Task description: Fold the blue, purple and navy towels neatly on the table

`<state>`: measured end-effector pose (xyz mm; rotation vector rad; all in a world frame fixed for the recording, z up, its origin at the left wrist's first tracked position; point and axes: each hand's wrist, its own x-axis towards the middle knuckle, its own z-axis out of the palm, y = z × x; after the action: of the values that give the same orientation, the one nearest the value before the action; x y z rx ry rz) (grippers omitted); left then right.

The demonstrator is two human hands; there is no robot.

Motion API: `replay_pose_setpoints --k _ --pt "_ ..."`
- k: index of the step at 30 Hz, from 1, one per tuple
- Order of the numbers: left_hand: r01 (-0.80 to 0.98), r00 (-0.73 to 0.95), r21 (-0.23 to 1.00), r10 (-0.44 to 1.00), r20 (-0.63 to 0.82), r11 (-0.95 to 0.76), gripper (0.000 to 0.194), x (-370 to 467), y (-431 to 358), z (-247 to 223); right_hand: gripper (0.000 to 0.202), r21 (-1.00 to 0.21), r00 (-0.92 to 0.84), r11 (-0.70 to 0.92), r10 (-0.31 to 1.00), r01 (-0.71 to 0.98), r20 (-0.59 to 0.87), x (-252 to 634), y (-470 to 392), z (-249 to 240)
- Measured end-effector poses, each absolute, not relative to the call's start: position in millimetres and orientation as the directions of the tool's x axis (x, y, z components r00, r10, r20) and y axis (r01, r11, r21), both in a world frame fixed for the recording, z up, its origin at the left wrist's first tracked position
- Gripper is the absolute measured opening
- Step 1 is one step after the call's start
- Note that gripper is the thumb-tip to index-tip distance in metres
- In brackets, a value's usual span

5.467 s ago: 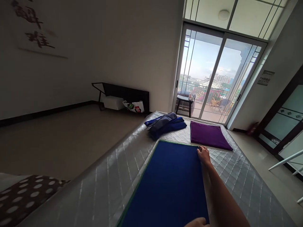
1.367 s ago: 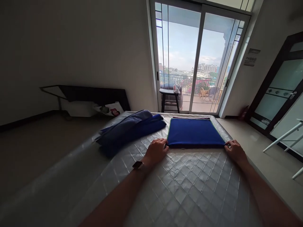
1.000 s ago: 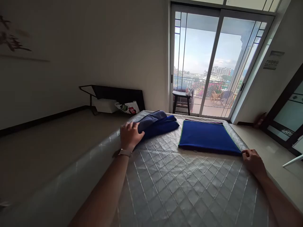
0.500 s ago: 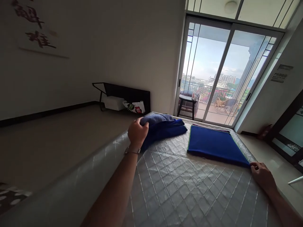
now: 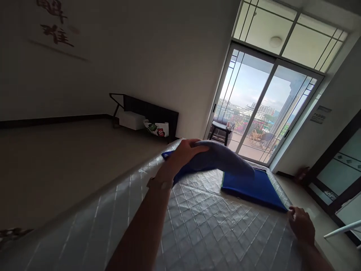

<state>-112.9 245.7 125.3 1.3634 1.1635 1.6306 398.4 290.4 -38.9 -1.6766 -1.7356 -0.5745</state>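
Observation:
My left hand is closed on a grey-blue cloth, thumb on top. The cloth is lifted in an arch, its far end hanging over a flat blue cloth. Below the left hand, a darker blue cloth lies bunched, partly hidden by hand and wrist. My right hand pinches the near right corner of the flat blue cloth, which is folded into a neat rectangle with green edging. All of it lies on a silvery, diamond-patterned covered surface.
A black bench stands by the wall, with a white box and a printed bag beneath it. Sliding glass doors lead to a balcony. At the right are a dark-framed cabinet and a white leg.
My left hand has moved right and lifted the grey-blue cloth off the bunched blue one, toward the flat blue cloth. My right hand still holds the corner. The view has tilted.

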Motion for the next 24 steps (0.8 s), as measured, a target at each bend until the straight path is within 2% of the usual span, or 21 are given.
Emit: replay_pose_setpoints --k 3,5,8,10,14,18,24 --pt "0.237 0.027 0.826 0.853 0.521 -0.511 0.030 -91.3 214.8 140.8 0.029 -0.269 0.100 0.144 0.687 0.952 0.720 365.7 258.6 -18.8" --pt "0.301 0.229 0.712 0.773 0.591 -0.634 0.035 -72.8 195.7 145.1 0.033 -0.368 0.093 0.236 0.719 0.899 0.689 344.5 226.4 -1.9" --pt "0.306 0.509 0.567 0.634 0.581 -0.765 0.039 -45.5 168.9 141.4 0.035 -0.446 -0.010 0.409 0.746 0.796 0.666 313.3 165.9 25.1" --pt "0.287 0.610 0.530 0.578 0.541 -0.798 0.042 -31.9 148.5 134.8 0.031 -0.477 -0.045 0.487 0.733 0.731 0.679 288.4 124.1 41.7" --pt "0.213 0.615 0.546 0.546 0.569 -0.810 0.055 -20.5 93.1 120.9 0.022 -0.488 -0.161 0.641 0.688 0.593 0.708 231.4 56.1 64.1" --pt "0.202 0.544 0.582 0.584 0.602 -0.788 0.067 -23.2 28.7 107.3 0.043 -0.480 -0.281 0.705 0.673 0.523 0.684 191.8 7.0 69.1" --pt "0.255 0.407 0.602 0.649 0.643 -0.757 0.063 -32.2 -46.8 79.4 0.049 -0.519 -0.389 0.707 0.703 0.482 0.596 179.7 -55.7 71.1"
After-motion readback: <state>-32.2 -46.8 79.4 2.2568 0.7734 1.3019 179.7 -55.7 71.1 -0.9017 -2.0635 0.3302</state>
